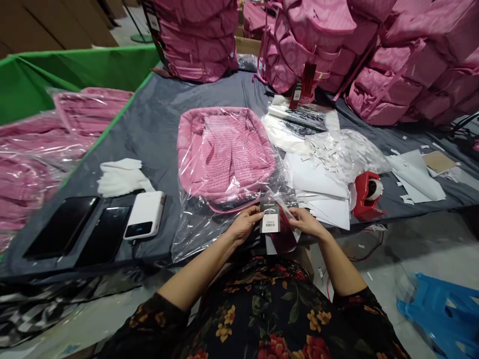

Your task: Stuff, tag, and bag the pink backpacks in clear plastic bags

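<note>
A pink backpack (226, 154) lies inside a clear plastic bag (192, 229) on the dark cloth. Just in front of it, near the table edge, are a black hang tag with a white barcode label (270, 223) and a dark red tag (283, 232). My left hand (245, 223) pinches the black tag at its left side. On the other side, my right hand (306, 222) has its fingers closed at the edge of the red tag and a bit of clear plastic.
Phones (63, 227), a white power bank (145, 214) and white gloves (121, 177) lie left. Right are papers (318, 179), a red tape dispenser (367, 196) and a plastic bag of small white pieces (348, 152). Pink backpacks (202, 40) stand behind; a blue stool (441, 309) is lower right.
</note>
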Motion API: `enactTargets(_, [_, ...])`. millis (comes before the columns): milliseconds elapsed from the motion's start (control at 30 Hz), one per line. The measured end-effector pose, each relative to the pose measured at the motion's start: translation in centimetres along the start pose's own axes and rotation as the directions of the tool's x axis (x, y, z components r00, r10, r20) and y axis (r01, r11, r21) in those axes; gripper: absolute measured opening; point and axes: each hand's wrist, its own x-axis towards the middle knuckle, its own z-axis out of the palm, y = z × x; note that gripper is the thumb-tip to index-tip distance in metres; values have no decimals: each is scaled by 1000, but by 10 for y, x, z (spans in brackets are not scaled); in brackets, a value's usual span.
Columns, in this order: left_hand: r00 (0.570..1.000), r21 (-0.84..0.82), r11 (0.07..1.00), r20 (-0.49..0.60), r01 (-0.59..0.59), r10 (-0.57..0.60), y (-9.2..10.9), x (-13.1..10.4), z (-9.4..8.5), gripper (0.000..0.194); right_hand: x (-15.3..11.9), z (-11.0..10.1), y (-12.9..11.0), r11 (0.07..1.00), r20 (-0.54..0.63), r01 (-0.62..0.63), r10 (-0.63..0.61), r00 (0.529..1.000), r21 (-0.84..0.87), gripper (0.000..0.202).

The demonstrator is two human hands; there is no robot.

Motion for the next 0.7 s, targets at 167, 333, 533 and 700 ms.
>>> enactTargets(167, [999, 41, 999, -48, -4, 6, -11, 1, 4, 50, -10, 22, 3, 946, 167, -45, -10, 986, 320, 52])
enactTargets(333, [988, 602, 790, -6, -120, 154, -19, 7, -2, 34, -24, 20, 6, 925, 94, -116, 87, 992, 363, 67])
enactTargets(533, [960, 972, 68, 211, -227, 186, -5, 11, 12, 29, -22, 30, 23, 985, -116, -69, 88, 989, 159, 63])
enactTargets(700, [908, 885, -311, 400, -346, 128, 23, 12, 29, 24, -32, 49, 29, 948, -367, -58, -63, 928, -311, 32])
